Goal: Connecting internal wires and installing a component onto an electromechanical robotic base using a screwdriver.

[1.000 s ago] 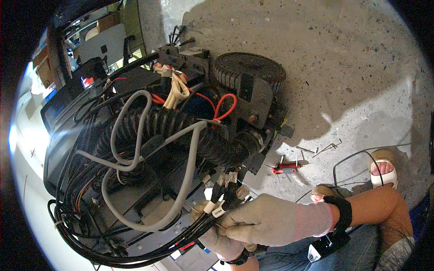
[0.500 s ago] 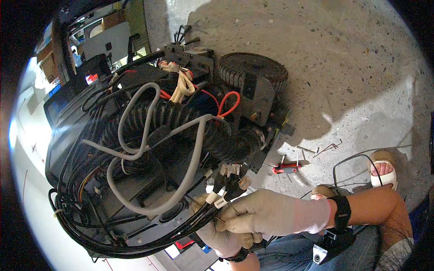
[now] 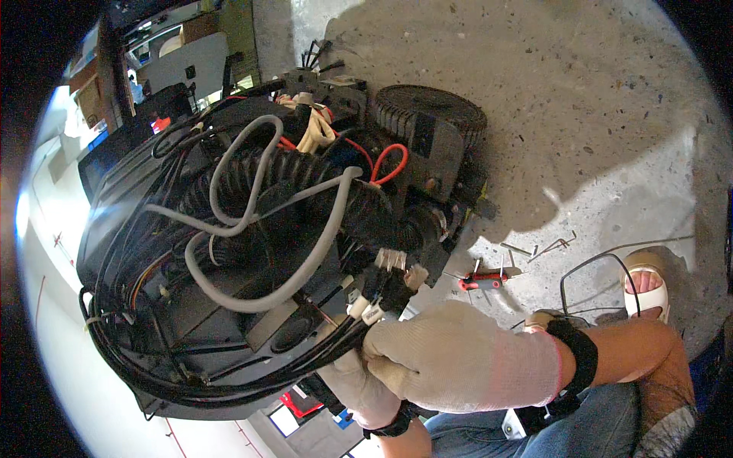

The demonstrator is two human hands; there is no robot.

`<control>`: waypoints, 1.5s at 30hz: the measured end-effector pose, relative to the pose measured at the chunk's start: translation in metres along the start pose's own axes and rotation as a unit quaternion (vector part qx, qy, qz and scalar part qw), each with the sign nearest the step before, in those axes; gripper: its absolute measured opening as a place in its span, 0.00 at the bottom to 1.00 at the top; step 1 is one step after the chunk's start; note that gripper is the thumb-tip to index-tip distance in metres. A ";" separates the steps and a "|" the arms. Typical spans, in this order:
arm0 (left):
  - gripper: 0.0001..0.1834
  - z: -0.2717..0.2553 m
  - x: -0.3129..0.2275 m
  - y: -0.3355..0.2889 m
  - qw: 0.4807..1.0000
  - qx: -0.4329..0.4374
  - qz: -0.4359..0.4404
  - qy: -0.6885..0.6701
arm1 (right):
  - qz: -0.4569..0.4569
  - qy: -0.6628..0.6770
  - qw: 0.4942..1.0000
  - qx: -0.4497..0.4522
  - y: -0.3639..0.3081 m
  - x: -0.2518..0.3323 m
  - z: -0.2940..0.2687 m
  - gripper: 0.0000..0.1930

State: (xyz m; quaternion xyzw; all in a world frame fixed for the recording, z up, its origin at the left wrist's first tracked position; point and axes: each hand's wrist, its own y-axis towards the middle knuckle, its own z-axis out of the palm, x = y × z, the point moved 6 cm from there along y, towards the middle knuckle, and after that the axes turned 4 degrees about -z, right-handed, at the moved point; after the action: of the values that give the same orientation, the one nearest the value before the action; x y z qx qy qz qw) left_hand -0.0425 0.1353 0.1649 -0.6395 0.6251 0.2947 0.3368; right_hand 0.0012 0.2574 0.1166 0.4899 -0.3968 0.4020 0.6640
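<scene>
Both my hands wear greyish-beige knit gloves and work close together at a bundle of black cables (image 3: 301, 365). The bundle ends in several plugs with clear tips (image 3: 391, 261) and white label sleeves (image 3: 372, 314). My left hand (image 3: 355, 388) comes up from below and is closed around the bundle, its fingers partly behind the cables. Beside it, against the bundle, my right hand (image 3: 458, 359) is closed with curled fingers; what they pinch is hidden. The cables loop across a black machine (image 3: 244, 343) with a grey hose-like cable (image 3: 336, 229) on top.
A ribbed black wheel (image 3: 431, 111) and a red wire loop (image 3: 393, 164) are on the machine's far side. On the speckled floor lie a red folding hex-key set (image 3: 482, 281), loose hex keys (image 3: 553, 246) and a thin black cable (image 3: 565, 286). A sandaled foot (image 3: 647, 286) stands at right.
The view has shifted slightly. My right hand has turned, so its back covers more and its fingertips are now hidden. My left hand stays at the bundle, and the plugs have tilted a little upward.
</scene>
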 end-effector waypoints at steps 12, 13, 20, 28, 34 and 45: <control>0.15 0.003 0.005 0.002 0.997 0.064 0.031 0.011 | 0.141 0.228 0.962 0.053 -0.003 -0.025 -0.002 0.13; 0.16 0.010 0.007 0.003 0.985 0.109 -0.029 -0.129 | 0.290 0.486 0.819 0.096 -0.012 -0.034 0.012 0.19; 0.18 0.020 0.003 0.000 0.958 0.117 -0.085 -0.247 | 0.305 0.647 0.675 0.181 -0.028 -0.023 0.053 0.16; 0.18 0.019 0.008 0.008 0.951 0.125 -0.094 -0.267 | 0.241 0.418 0.873 0.071 -0.013 -0.017 0.029 0.16; 0.22 0.014 0.000 0.005 0.979 0.179 -0.017 -0.096 | 0.013 -0.189 0.981 -0.043 -0.005 0.018 -0.003 0.13; 0.12 0.035 0.004 0.000 0.945 0.110 -0.140 -0.273 | 0.391 0.610 0.676 0.134 -0.045 -0.017 0.046 0.23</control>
State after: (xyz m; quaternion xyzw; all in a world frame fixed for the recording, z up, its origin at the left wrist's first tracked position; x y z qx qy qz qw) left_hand -0.0409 0.1611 0.1411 -0.5745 0.4420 0.3369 0.6009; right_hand 0.0306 0.2011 0.0950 0.0196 -0.0010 0.8836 0.4679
